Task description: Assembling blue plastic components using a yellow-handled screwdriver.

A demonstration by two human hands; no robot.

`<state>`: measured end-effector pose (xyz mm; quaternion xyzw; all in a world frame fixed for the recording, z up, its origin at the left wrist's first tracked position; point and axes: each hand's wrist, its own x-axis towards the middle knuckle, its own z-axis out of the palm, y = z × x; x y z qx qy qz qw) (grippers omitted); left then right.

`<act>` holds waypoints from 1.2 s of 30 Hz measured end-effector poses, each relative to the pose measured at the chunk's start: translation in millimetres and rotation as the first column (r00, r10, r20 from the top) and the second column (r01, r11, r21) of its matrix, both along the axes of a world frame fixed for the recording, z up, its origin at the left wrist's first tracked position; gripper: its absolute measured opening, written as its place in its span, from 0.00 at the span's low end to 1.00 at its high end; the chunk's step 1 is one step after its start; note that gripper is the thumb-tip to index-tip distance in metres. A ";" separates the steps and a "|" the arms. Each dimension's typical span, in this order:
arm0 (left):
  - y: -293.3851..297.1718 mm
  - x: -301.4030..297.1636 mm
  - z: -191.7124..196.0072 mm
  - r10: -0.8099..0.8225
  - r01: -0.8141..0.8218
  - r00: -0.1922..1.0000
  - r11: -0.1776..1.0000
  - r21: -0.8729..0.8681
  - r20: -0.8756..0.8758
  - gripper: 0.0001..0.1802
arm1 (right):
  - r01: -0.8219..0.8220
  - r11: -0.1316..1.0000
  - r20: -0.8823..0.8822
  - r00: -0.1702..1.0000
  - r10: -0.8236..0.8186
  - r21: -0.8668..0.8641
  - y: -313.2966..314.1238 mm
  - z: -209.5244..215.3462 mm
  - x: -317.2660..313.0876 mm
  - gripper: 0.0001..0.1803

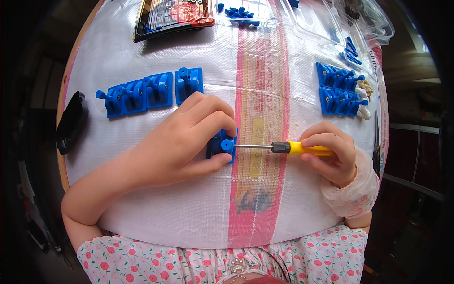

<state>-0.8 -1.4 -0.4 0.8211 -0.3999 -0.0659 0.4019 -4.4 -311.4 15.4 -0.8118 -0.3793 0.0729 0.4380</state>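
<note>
My left hand [201, 135] is closed around a small blue plastic part [220, 146] with a square base and a round peg, holding it against the table covering. In my right hand [328, 150] is a screwdriver [294, 147] with a yellow and black handle, held level. Its metal shaft points left, and the tip meets the right side of the blue part. Whether the tip sits in a screw is too small to tell. Just beyond my left hand stands a similar blue part [189, 83], with its near edge partly behind my fingers.
Several like blue parts [137, 94] stand in a row at left, near a black case [72, 122]. More sit grouped [341, 90] at right. At the far side are a black-and-red tray [175, 21] and clear containers [312, 21] with small blue pieces [241, 16].
</note>
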 end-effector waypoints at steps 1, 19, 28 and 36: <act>0.0 0.0 -0.2 0.002 -0.002 1.000 1.000 0.003 0.002 0.20 | 0.001 1.000 0.005 1.000 -0.001 0.002 0.0 -0.3 0.2 0.14; -0.9 0.0 0.6 0.003 -0.003 1.000 1.000 -0.001 -0.010 0.19 | -0.035 0.999 0.135 0.990 0.032 0.018 2.5 0.2 -0.5 0.16; -1.3 0.0 0.6 0.004 -0.004 1.000 1.000 -0.001 0.003 0.19 | -0.055 0.998 0.029 0.998 0.055 0.008 -0.9 3.6 -1.7 0.14; -1.0 0.1 0.6 0.003 -0.003 1.000 1.000 -0.009 0.006 0.19 | -0.058 0.998 0.034 0.998 0.058 0.024 -2.5 3.8 -1.2 0.14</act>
